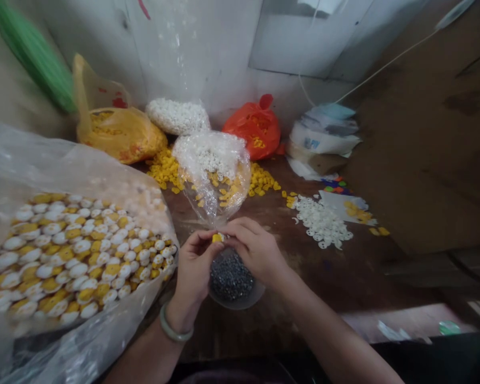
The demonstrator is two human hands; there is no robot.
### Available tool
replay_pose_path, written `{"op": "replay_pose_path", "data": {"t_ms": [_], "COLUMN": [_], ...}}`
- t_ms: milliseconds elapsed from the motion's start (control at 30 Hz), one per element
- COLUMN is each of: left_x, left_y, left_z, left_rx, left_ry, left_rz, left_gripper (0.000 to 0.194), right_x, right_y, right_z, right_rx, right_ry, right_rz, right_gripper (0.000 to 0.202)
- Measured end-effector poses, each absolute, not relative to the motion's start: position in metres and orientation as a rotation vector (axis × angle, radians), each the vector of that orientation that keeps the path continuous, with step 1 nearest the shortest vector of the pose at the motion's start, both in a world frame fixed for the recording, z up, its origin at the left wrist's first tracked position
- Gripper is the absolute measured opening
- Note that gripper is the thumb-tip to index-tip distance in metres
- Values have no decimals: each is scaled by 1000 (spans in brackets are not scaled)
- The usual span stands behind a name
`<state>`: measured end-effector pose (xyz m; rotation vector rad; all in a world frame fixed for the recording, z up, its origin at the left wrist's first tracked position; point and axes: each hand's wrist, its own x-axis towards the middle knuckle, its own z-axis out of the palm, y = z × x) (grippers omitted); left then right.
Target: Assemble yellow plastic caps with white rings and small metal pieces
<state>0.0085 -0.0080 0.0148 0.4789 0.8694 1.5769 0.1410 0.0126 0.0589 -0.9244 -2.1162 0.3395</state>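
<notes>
Between my fingertips is a small yellow-and-white plastic piece (217,238), held over a bowl. My left hand (196,264), with a pale bangle (175,326) on its wrist, pinches it from the left. My right hand (260,250) closes on it from the other side, its fingertips partly covering the white part. Just below sits a round bowl (246,304) of small dark, shiny bits (231,274). Right behind my hands stands a clear plastic bag (212,160) with white pieces in it, and loose yellow pieces (264,178) lie around it.
At left, a large clear bag (84,165) holds many yellow-and-white pieces. A yellow bag (128,133), a white-filled bag (178,116) and a red bag (252,128) line the wall. White rings (322,221) lie at right, near stacked packets (324,133) and a brown panel (432,133).
</notes>
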Motion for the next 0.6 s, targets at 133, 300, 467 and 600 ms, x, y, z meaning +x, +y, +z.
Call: {"op": "replay_pose_path", "data": {"t_ms": [133, 300, 467, 600], "left_x": [7, 11, 12, 8], "left_y": [-9, -8, 0, 8], "left_z": [14, 12, 12, 11], "left_rx": [521, 486, 321, 218], "left_ry": [881, 870, 735, 742], "left_rz": [1552, 1515, 1438, 1549], "left_gripper": [26, 28, 44, 42], "right_x": [139, 141, 147, 111], "right_y": [14, 15, 32, 46], "right_z": [52, 44, 60, 79], "right_rx": [-884, -921, -827, -740], "right_ry": [-2093, -2130, -2304, -2316], "right_rz": [351, 308, 386, 569], "right_gripper": [25, 30, 21, 21]}}
